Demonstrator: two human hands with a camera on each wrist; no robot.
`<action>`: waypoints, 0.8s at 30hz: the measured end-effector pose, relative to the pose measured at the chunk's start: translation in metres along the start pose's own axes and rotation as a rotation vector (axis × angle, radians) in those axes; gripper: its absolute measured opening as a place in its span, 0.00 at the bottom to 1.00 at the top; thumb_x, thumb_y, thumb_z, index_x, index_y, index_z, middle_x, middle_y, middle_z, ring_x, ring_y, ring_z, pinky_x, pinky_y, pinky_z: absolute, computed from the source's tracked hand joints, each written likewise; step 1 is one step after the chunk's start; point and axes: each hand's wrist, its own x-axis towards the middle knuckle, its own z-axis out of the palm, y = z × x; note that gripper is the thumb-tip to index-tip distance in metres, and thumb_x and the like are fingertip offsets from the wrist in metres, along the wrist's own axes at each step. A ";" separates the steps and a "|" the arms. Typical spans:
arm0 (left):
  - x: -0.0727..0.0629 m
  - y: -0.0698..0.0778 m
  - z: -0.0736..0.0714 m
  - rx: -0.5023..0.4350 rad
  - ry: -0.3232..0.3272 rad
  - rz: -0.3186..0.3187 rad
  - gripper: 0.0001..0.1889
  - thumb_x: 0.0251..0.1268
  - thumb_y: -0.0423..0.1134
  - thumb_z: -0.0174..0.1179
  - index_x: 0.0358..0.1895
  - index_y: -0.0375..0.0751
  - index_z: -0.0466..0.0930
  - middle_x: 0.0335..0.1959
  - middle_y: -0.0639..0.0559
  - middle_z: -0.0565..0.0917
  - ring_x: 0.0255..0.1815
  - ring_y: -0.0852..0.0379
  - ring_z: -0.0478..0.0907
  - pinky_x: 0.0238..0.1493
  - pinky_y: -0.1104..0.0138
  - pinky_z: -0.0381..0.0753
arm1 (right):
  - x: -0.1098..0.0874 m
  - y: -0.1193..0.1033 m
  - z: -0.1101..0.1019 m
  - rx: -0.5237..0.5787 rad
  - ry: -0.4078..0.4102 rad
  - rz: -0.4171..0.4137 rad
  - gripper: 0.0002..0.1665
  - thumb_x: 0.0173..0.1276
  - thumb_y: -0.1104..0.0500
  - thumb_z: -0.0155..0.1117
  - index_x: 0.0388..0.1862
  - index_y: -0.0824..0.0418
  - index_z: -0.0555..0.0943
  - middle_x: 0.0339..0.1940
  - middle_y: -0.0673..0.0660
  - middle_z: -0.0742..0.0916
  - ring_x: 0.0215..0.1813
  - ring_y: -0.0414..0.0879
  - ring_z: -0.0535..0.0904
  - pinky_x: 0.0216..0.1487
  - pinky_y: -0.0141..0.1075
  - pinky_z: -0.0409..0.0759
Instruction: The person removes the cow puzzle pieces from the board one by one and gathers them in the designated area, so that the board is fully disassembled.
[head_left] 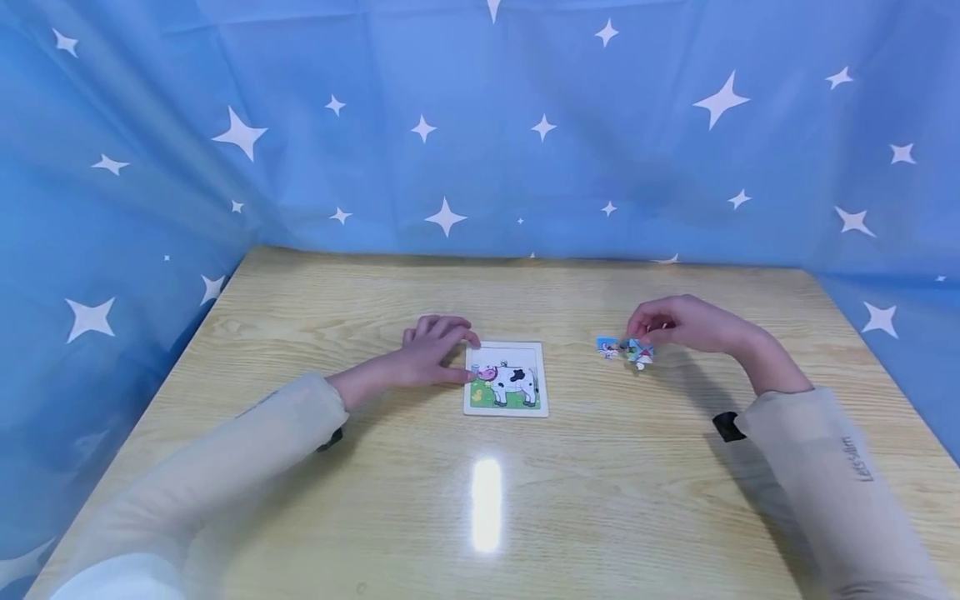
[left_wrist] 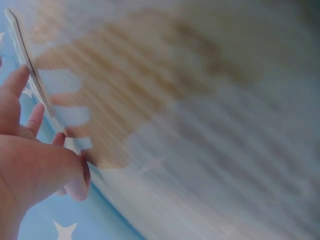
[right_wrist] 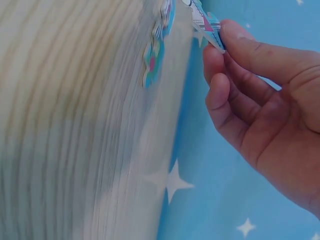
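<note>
A square jigsaw board [head_left: 507, 353] with a white rim lies flat in the middle of the table, with a cow picture [head_left: 513, 383] in its lower part. My left hand [head_left: 435, 352] has its thumb and a finger spread along the board's left edge. In the left wrist view, the thumb touches the side of the board [left_wrist: 31, 67]. Off to the right, my right hand [head_left: 686, 323] pinches a colourful jigsaw piece [right_wrist: 206, 24] between thumb and fingertips, raised over the table. Beneath and beside it lie several loose jigsaw pieces [head_left: 607, 347], partly overlapped by the hand.
The wood-grain table [head_left: 375, 500] carries a bright light reflection in front of the board. A blue curtain [head_left: 480, 167] with white stars hangs along the table's back and left side. Dark straps [head_left: 727, 427] show at both sleeve cuffs.
</note>
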 end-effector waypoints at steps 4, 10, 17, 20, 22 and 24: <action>0.001 0.001 0.000 -0.003 -0.007 -0.004 0.29 0.80 0.52 0.66 0.76 0.48 0.71 0.89 0.39 0.56 0.86 0.27 0.42 0.76 0.34 0.51 | -0.004 0.008 -0.004 -0.001 0.014 0.016 0.07 0.81 0.68 0.67 0.50 0.60 0.88 0.47 0.51 0.90 0.47 0.43 0.84 0.48 0.38 0.82; 0.001 0.000 -0.001 -0.009 -0.014 -0.001 0.29 0.80 0.52 0.66 0.76 0.47 0.71 0.89 0.38 0.55 0.86 0.27 0.41 0.76 0.33 0.50 | -0.008 0.019 -0.005 0.001 0.024 0.034 0.07 0.81 0.69 0.67 0.52 0.62 0.87 0.48 0.52 0.89 0.50 0.43 0.84 0.50 0.37 0.82; 0.003 -0.001 -0.001 0.000 -0.017 -0.001 0.29 0.81 0.52 0.66 0.76 0.48 0.71 0.89 0.39 0.56 0.86 0.28 0.42 0.77 0.33 0.50 | -0.013 0.029 -0.006 0.045 0.021 0.079 0.08 0.82 0.69 0.66 0.55 0.65 0.86 0.50 0.55 0.89 0.49 0.43 0.83 0.50 0.40 0.83; 0.002 0.000 -0.001 -0.002 -0.016 0.000 0.28 0.82 0.52 0.66 0.76 0.47 0.71 0.89 0.38 0.56 0.87 0.27 0.41 0.77 0.33 0.50 | -0.014 0.033 -0.006 0.070 0.021 0.083 0.09 0.82 0.69 0.66 0.56 0.67 0.86 0.52 0.56 0.89 0.50 0.42 0.83 0.51 0.39 0.83; 0.002 0.000 -0.001 -0.003 -0.016 0.000 0.28 0.82 0.51 0.66 0.76 0.47 0.71 0.89 0.38 0.56 0.87 0.27 0.41 0.77 0.33 0.49 | -0.014 0.035 -0.006 0.087 0.019 0.082 0.09 0.82 0.69 0.65 0.57 0.68 0.85 0.52 0.57 0.89 0.50 0.41 0.83 0.50 0.39 0.83; 0.001 0.000 -0.001 -0.003 -0.017 -0.001 0.28 0.82 0.51 0.66 0.76 0.47 0.71 0.89 0.38 0.55 0.87 0.26 0.41 0.77 0.32 0.49 | -0.014 0.037 -0.006 0.096 0.016 0.081 0.09 0.82 0.69 0.65 0.57 0.68 0.85 0.52 0.57 0.89 0.50 0.40 0.83 0.51 0.38 0.83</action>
